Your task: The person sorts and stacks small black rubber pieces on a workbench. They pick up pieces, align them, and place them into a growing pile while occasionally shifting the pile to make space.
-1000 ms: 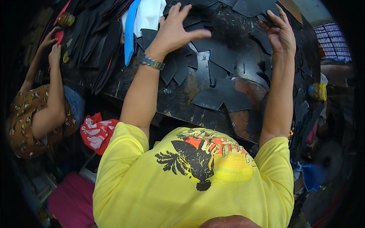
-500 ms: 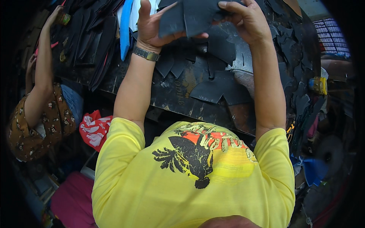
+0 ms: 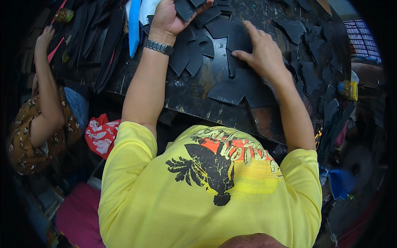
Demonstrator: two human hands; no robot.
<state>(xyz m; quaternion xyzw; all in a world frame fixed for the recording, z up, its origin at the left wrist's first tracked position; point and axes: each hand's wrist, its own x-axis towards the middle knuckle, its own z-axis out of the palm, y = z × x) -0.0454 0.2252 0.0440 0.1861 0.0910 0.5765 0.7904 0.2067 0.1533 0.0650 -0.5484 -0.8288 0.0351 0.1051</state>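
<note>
In your left hand (image 3: 168, 18) you have small dark flat pieces (image 3: 185, 9); the palm supports them and the fingers are partly bent, but the upper edge of the view cuts them, so I cannot tell how many there are. Your right hand (image 3: 264, 53) is half open, thumb and forefinger spread over a dark cut piece (image 3: 236, 36) on the table (image 3: 186, 99); I see nothing in its grip, and cannot tell whether the fingertips touch. As I judge, the handling is midway: some pieces are in your left hand, many others lie loose.

The material looks thin, smooth and slightly shiny, perhaps leather or rubber sheet. Nearest to your body, a wide piece (image 3: 235, 91) has a curved edge and a notch. On the right are irregular pieces (image 3: 308, 74) with wavy edges; on the left, long narrow pieces (image 3: 111, 39) overlap near a blue strip (image 3: 133, 29).
</note>
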